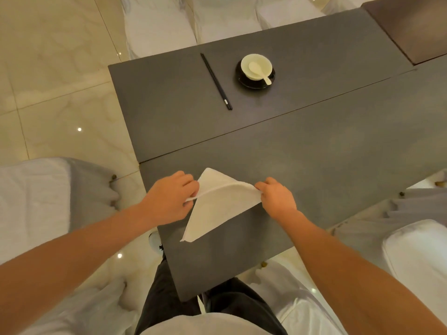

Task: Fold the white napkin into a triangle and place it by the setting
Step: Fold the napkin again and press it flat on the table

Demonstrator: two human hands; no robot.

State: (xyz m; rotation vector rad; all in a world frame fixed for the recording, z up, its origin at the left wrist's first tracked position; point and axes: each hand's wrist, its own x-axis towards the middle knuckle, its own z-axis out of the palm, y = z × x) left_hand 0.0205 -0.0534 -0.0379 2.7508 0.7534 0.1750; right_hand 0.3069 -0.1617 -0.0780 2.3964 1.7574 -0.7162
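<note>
your left hand (169, 200) and right hand (278, 198) pinch the napkin (217, 204), fold nearly triangular; placing by the far bowl (256, 66) remains.

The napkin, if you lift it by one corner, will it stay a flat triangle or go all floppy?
Probably floppy: the white napkin is soft cloth, and its edge already sags between the left hand and the right hand. It likely weighs little, since fingertip pinches lift that edge. It probably won't slide much on the matte table.

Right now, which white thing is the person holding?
The white napkin, pinched by the left hand and right hand. The white bowl and spoon sit untouched farther away.
</note>
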